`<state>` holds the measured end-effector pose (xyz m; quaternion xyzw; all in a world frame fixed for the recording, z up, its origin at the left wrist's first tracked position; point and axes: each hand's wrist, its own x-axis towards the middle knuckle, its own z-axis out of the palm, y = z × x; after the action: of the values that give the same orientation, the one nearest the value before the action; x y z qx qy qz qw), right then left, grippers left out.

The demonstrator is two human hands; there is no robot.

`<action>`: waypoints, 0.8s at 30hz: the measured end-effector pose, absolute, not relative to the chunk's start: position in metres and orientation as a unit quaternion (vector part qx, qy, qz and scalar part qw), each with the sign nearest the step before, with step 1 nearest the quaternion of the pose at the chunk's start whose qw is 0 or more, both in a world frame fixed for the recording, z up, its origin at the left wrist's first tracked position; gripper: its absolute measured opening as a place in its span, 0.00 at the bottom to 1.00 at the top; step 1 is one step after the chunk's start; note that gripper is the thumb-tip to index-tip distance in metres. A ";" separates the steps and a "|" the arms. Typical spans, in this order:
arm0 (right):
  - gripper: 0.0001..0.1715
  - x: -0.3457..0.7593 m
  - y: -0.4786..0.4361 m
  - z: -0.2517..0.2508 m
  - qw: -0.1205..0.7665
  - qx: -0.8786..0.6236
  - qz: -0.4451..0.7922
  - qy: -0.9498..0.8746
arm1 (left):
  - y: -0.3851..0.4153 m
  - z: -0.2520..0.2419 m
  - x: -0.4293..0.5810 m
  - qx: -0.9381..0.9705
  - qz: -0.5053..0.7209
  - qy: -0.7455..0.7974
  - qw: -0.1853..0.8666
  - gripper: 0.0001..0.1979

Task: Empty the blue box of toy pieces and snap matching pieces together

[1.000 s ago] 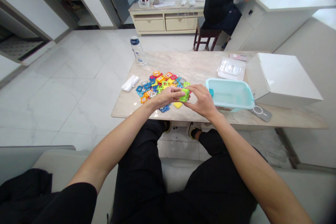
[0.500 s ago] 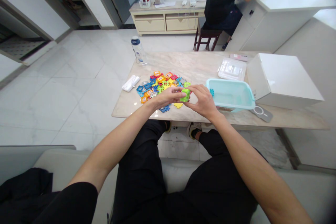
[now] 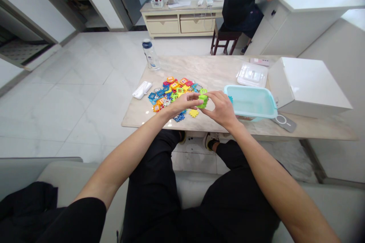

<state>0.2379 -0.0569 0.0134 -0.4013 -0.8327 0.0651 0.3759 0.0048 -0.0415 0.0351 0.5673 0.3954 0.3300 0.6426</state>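
Note:
Between both hands, above the front of the table, is a small block of green interlocking plastic pieces. My left hand grips its left side with thumb and fingers. From the right, my right hand pinches the same block, thumb below and fingertips on top. Just behind lies a heap of coloured interlocking pieces in blue, orange, red, yellow and green, some with window shapes. A loose yellow piece rests flat under the hands, beside several blue ones.
A light blue plastic basket stands right of my hands, with its clear lid behind. A white box and a grey object with a white ring are farther right. A water bottle and tissue pack stand left. A person sits beyond.
The green block has shifted slightly right and turned a little in my fingers. Both hands keep hold of it; the other things stay where they were.

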 end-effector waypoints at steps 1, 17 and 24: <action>0.23 0.238 -0.056 0.012 0.373 -0.414 0.057 -0.828 | -0.041 0.035 0.006 0.570 0.337 0.403 0.631 0.31; 0.21 0.236 -0.052 0.008 0.363 -0.502 -0.003 -0.785 | -0.045 0.037 0.031 0.701 0.374 0.510 0.331 0.25; 0.24 0.231 -0.052 0.010 0.353 -0.516 0.002 -0.780 | -0.046 0.041 0.045 0.721 0.354 0.546 0.240 0.17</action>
<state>0.2306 -0.0522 0.0102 -0.5162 -0.7803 0.0024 0.3532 0.0445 -0.0459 0.0408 0.7205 0.5458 0.3543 0.2396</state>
